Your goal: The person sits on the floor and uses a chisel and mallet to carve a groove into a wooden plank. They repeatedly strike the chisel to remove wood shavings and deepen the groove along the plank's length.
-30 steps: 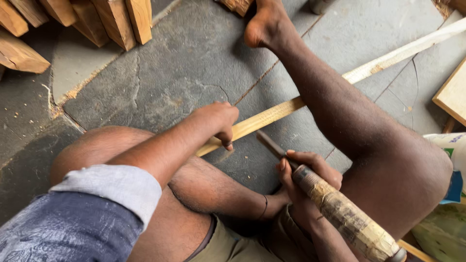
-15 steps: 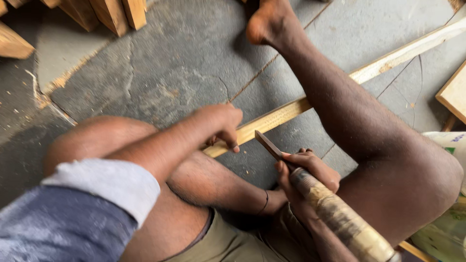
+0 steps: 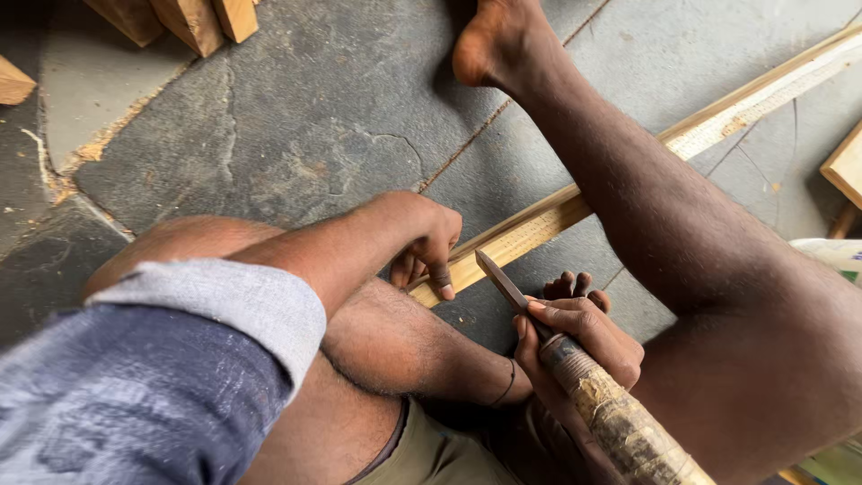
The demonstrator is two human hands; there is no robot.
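Note:
I sit on a stone floor with a long thin wooden strip (image 3: 718, 121) lying across it under my right leg. My left hand (image 3: 424, 238) presses down on the near end of the strip, fingers curled over its edge. My right hand (image 3: 579, 337) grips a chisel (image 3: 588, 391) with a worn, wrapped handle. The chisel's metal blade (image 3: 499, 280) points up and left, with its tip close to the strip's near end, just right of my left fingers. My toes show behind the right hand.
Several wooden blocks (image 3: 193, 20) lie at the top left, with another piece (image 3: 13, 83) at the far left edge. A wooden board (image 3: 844, 166) sits at the right edge. My bare right foot (image 3: 503, 40) rests on the floor at the top.
The view has shifted closer and lower. My left hand stays on the strip's end. My right hand and the chisel have edged slightly towards the strip.

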